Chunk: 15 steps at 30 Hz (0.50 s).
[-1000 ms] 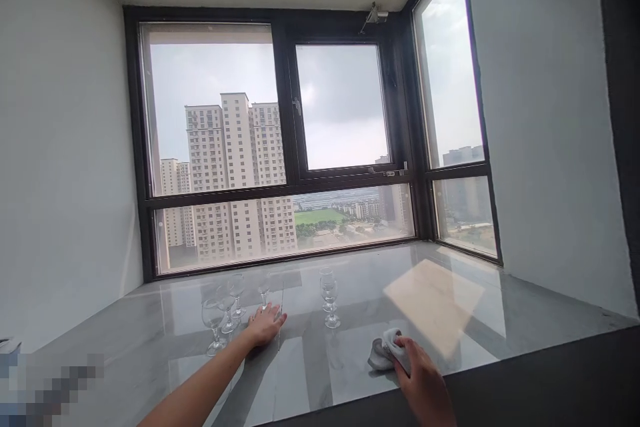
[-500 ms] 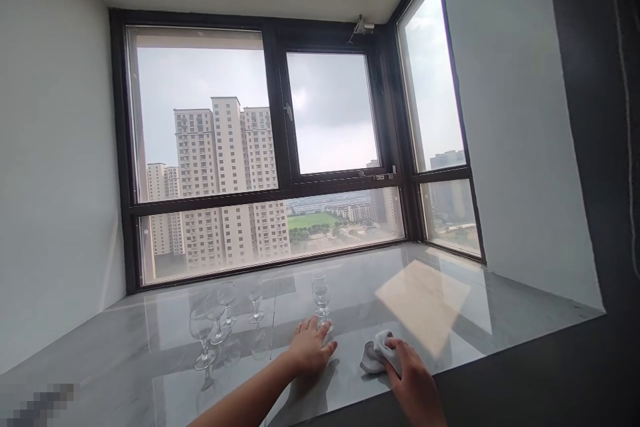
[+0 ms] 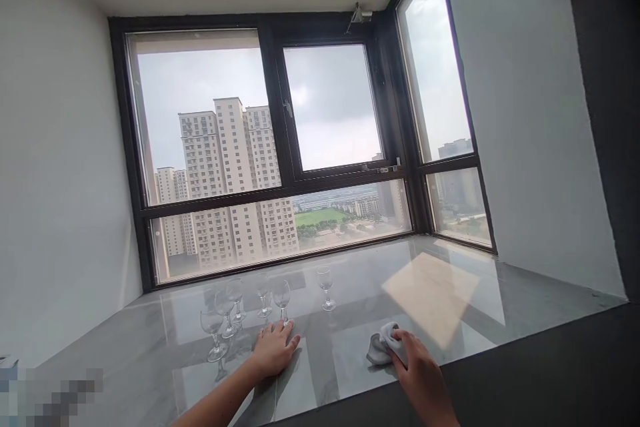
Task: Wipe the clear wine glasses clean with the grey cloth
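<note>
My left hand (image 3: 274, 349) reaches over the sill, its fingers at the foot of a clear stemmed wine glass (image 3: 282, 295) that stands upright. The fingers hide that glass's foot. My right hand (image 3: 419, 368) is closed on a crumpled white and grey cloth (image 3: 383, 345), which rests on the sill near the front edge. Another wine glass (image 3: 325, 280) stands by itself farther back, between the two hands. Left of my left hand, several similar glasses are grouped upright, among them one in front (image 3: 212, 327) and one behind (image 3: 264, 290).
The glossy grey sill (image 3: 345, 347) reflects the window and the glasses. A dark-framed window (image 3: 280, 193) closes off the back, with a side pane on the right. White walls (image 3: 60, 180) flank the sill. A blurred patch (image 3: 65, 400) covers the lower left corner.
My left hand has moved left, and a wine glass has slid with it towards the group. Another glass now shows apart behind. My right hand with the cloth has barely moved.
</note>
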Tool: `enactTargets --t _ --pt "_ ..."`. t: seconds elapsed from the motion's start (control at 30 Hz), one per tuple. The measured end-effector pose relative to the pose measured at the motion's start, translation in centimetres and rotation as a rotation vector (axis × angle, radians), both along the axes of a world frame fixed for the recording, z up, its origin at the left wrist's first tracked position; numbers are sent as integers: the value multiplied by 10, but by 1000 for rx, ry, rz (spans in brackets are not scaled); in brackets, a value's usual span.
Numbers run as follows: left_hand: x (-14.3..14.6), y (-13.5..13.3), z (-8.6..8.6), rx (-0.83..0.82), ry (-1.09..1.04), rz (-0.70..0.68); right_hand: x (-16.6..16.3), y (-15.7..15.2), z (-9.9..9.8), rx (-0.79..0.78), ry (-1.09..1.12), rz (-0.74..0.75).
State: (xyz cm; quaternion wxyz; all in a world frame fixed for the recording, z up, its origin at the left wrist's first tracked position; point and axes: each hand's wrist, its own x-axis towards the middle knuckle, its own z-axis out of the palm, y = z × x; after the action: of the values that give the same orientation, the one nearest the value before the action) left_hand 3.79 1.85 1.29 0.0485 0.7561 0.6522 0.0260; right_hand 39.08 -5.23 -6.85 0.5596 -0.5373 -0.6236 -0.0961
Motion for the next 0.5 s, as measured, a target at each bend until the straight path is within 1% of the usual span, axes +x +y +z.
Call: enactTargets --t 0.1,0.23,0.37,0.5 --pt "-24 0 0 14 32 55 -1 0 1 11 3 3" --pt "-41 3 2 24 35 119 -2 0 2 59 3 -10" --pt "-45 2 4 18 23 190 -2 0 3 55 8 -18" --pt "-37 -13 -2 7 14 229 -2 -1 4 10 11 -23"
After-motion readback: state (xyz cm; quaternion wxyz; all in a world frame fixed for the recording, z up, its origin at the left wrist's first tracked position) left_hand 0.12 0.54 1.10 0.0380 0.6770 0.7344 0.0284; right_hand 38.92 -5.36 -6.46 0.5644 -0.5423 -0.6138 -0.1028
